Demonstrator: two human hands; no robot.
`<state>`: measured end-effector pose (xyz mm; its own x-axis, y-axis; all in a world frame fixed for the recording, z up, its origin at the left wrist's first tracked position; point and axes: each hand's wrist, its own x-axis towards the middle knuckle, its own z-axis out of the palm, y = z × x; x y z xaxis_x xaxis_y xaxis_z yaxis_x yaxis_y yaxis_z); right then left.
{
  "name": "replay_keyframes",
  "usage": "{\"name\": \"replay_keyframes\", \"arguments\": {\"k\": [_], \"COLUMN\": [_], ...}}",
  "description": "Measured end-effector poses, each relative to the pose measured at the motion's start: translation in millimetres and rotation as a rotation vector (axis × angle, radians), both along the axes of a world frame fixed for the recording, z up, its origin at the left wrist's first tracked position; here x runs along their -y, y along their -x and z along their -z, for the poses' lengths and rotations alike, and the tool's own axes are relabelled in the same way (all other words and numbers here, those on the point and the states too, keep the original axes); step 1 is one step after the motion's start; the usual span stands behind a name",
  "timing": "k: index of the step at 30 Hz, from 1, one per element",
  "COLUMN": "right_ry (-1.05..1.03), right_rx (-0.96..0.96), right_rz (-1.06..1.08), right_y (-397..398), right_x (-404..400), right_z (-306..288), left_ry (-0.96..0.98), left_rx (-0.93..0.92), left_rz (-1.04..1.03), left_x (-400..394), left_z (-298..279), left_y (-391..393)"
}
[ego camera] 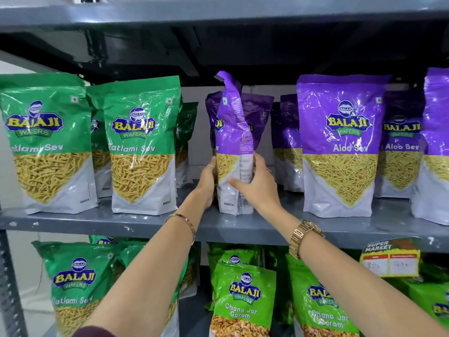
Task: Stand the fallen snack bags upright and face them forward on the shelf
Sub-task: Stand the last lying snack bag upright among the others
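Note:
A purple Aloo Sev bag (234, 132) stands on the grey shelf (145, 223), turned edge-on so its side seam and part of its back face me. My left hand (206, 184) presses its left side low down. My right hand (258, 181) wraps its right side, thumb across the white lower part. Behind it another purple bag (261, 113) stands upright. To the right a purple Aloo Sev bag (337, 144) stands upright with its front facing out.
Two green Ratlami Sev bags (46, 142) (142, 147) stand to the left, more behind them. More purple bags (401, 144) fill the right. The lower shelf holds green Chana Jor Garam bags (243, 300) and a price tag (390, 259). An upper shelf (218, 10) hangs close overhead.

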<state>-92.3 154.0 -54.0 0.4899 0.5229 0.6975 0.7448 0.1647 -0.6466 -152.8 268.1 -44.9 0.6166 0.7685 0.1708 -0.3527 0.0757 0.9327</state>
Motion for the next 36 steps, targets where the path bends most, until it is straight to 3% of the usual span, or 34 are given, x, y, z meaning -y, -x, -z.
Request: {"name": "replay_keyframes", "arguments": {"k": [5, 9, 14, 19, 26, 36], "right_ry": [0.027, 0.032, 0.097, 0.103, 0.21, 0.211], "right_rx": [-0.076, -0.304, -0.506, -0.591, -0.277, -0.419], "right_rz": [-0.125, -0.416, -0.509, -0.354, 0.041, -0.065], "right_y": [-15.8, -35.2, -55.5, -59.6, -58.1, -52.0], "right_x": [3.8, 11.1, 8.5, -1.6, -12.5, -3.6], "right_z": [-3.8, -9.0, -4.3, 0.4, 12.3, 17.6], "left_ry": [-0.028, -0.082, -0.127, -0.145, -0.214, -0.3], "left_rx": [-0.038, -0.022, -0.038, -0.043, -0.149, -0.254], "left_rz": [-0.006, -0.081, -0.192, -0.164, -0.105, -0.145], "left_x": [-1.4, -0.7, -4.1, -8.5, -10.6, -5.7], "left_z": [4.5, 7.2, 8.8, 10.9, 22.2, 27.7], "left_y": [3.6, 9.2, 20.9, 27.5, 26.8, 37.8]}}
